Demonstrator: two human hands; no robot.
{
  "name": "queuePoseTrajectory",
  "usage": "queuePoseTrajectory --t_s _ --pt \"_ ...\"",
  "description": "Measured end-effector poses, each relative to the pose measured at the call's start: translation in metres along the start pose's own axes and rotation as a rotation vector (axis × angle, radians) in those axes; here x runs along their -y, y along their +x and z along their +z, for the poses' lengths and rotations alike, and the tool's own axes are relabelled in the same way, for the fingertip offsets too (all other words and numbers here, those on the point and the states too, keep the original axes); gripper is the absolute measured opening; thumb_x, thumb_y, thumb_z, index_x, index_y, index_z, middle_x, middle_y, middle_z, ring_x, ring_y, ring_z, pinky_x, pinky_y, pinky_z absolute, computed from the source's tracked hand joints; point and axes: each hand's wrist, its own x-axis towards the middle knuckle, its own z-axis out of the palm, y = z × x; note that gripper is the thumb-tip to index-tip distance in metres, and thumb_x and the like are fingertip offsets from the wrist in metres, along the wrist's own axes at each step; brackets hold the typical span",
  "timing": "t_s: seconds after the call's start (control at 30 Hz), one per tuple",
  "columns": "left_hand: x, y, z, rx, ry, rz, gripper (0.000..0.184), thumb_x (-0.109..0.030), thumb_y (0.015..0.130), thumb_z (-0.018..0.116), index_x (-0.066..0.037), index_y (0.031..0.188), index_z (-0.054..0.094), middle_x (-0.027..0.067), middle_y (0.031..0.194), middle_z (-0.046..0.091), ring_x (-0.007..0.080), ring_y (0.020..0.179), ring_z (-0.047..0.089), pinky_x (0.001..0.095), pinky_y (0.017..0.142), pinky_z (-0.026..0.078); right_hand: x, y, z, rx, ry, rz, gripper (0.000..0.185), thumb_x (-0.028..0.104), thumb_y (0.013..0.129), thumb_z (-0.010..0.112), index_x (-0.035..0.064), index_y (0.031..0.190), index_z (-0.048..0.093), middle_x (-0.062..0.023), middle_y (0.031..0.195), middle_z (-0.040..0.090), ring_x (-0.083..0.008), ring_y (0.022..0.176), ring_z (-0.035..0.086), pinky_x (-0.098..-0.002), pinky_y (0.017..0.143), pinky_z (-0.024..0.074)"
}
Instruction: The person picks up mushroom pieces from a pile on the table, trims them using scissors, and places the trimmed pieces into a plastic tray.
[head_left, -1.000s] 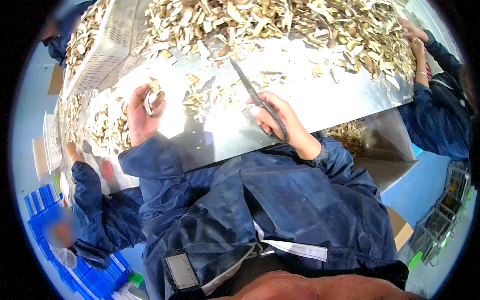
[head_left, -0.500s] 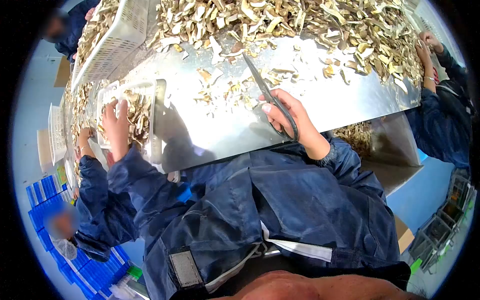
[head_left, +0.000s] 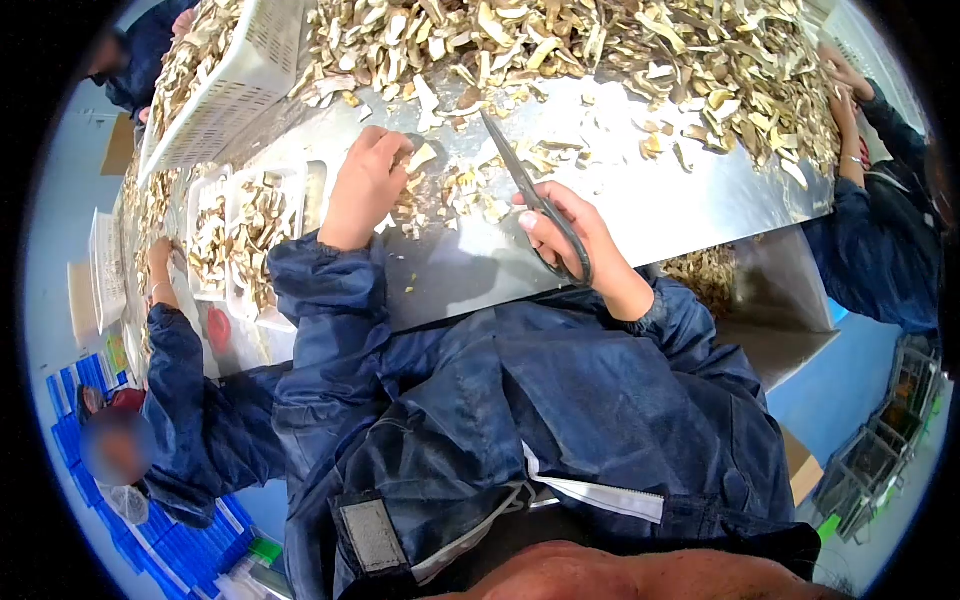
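My right hand [head_left: 572,232] grips a pair of dark scissors [head_left: 520,175] by the handles, the blades pointing up and away over the metal table [head_left: 620,195]. Over small mushroom bits, my left hand [head_left: 368,185] has its fingers curled down; whatever lies between them is hidden. Right beside its fingertips is a pale mushroom slice [head_left: 422,157]. Loose scraps [head_left: 470,190] are scattered between my two hands. Left of my left wrist, a clear plastic tray [head_left: 298,205] holds sliced dried mushrooms [head_left: 262,220], with a second tray of slices [head_left: 210,235] alongside.
A big heap of mushroom slices [head_left: 690,60] covers the table's far side. A white perforated crate [head_left: 225,95] stands at upper left. Co-workers' hands reach in at the right [head_left: 846,100] and left [head_left: 160,265]. An open container [head_left: 775,290] sits below the table edge.
My left hand has left the tray of slices and moved right to the scraps, its fingers now curled. My right hand still holds the scissors in nearly the same place.
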Motion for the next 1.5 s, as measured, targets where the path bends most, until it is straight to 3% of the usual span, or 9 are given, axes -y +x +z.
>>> queuePoseTrajectory --t_s 0.3,0.53,0.73,0.93,1.0,1.07,1.33,1.37,1.5 --pt "0.004 -0.002 0.004 -0.044 0.058 -0.088 0.012 -0.012 0.089 0.064 -0.004 0.099 0.064 0.0166 0.096 0.063 0.0397 0.088 0.062 0.0444 0.078 0.051 0.003 0.0 0.0 0.008 -0.014 0.003 0.031 0.023 0.1 0.062 0.0018 0.122 0.061 0.0033 0.07 0.051 -0.0032 0.054 0.042 -0.0204 0.051 0.0316" --pt "0.012 -0.009 -0.002 0.016 -0.057 -0.067 0.018 -0.009 0.087 0.066 -0.002 0.103 0.063 0.0163 0.095 0.061 0.035 0.09 0.063 0.0402 0.079 0.051 0.001 0.001 0.0 -0.004 -0.021 0.004 0.03 0.024 0.1 0.061 0.0014 0.121 0.06 0.0033 0.069 0.051 -0.003 0.054 0.042 -0.0198 0.051 0.0338" --pt "0.017 -0.009 -0.006 0.082 -0.02 -0.074 0.012 -0.003 0.081 0.065 -0.002 0.093 0.061 0.0158 0.094 0.061 0.0369 0.084 0.062 0.0407 0.075 0.051 0.0 0.0 0.0 0.001 -0.015 0.005 0.031 0.024 0.101 0.061 0.0009 0.12 0.06 0.003 0.07 0.051 -0.0031 0.053 0.043 -0.0195 0.051 0.0341" --pt "-0.007 -0.022 -0.009 -0.068 -0.152 -0.211 0.015 -0.009 0.085 0.068 -0.003 0.097 0.063 0.0125 0.09 0.063 0.0299 0.079 0.063 0.038 0.071 0.051 0.002 0.0 0.001 0.001 -0.023 0.004 0.029 0.022 0.1 0.061 0.0008 0.12 0.06 0.0032 0.069 0.05 -0.0031 0.053 0.043 -0.0197 0.051 0.0335" --pt "0.0 -0.029 -0.015 0.002 -0.211 -0.328 0.013 -0.01 0.088 0.068 -0.002 0.097 0.064 0.0086 0.089 0.065 0.0163 0.075 0.063 0.0296 0.067 0.049 0.003 0.0 0.001 -0.006 -0.03 0.004 0.029 0.022 0.1 0.061 0.0007 0.12 0.06 0.0033 0.069 0.05 -0.0031 0.053 0.043 -0.0198 0.051 0.0331" --pt "-0.008 -0.028 -0.027 -0.036 -0.248 -0.487 0.01 -0.008 0.088 0.067 -0.001 0.095 0.065 0.0087 0.089 0.066 0.0131 0.071 0.061 0.0284 0.065 0.048 0.004 0.0 0.002 -0.002 -0.031 0.005 0.029 0.022 0.1 0.061 0.0008 0.12 0.06 0.0034 0.069 0.05 -0.0033 0.053 0.043 -0.0199 0.051 0.0328" --pt "0.009 -0.022 -0.004 -0.091 0.018 -0.017 0.018 -0.01 0.084 0.071 -0.003 0.101 0.07 0.0139 0.095 0.065 0.0279 0.089 0.061 0.0371 0.08 0.049 0.0 0.001 0.001 -0.007 -0.036 -0.004 0.029 0.022 0.1 0.061 0.0012 0.121 0.06 0.0038 0.069 0.05 -0.0034 0.053 0.042 -0.02 0.051 0.0327" --pt "0.008 -0.023 -0.001 -0.107 0.007 -0.037 0.017 -0.008 0.081 0.072 -0.003 0.097 0.07 0.0133 0.093 0.065 0.031 0.093 0.059 0.0396 0.083 0.048 0.0 0.0 0.001 -0.008 -0.036 -0.004 0.029 0.022 0.1 0.061 0.0012 0.121 0.06 0.0038 0.069 0.05 -0.0034 0.053 0.042 -0.0199 0.051 0.0327" --pt "0.007 -0.026 -0.001 -0.037 -0.136 -0.229 0.012 -0.007 0.082 0.072 -0.001 0.091 0.066 0.0093 0.083 0.061 0.0231 0.08 0.059 0.0327 0.075 0.047 0.001 0.001 0.001 -0.007 -0.033 0.004 0.029 0.021 0.1 0.061 0.0011 0.121 0.06 0.0037 0.069 0.05 -0.0035 0.052 0.042 -0.0199 0.05 0.0326"
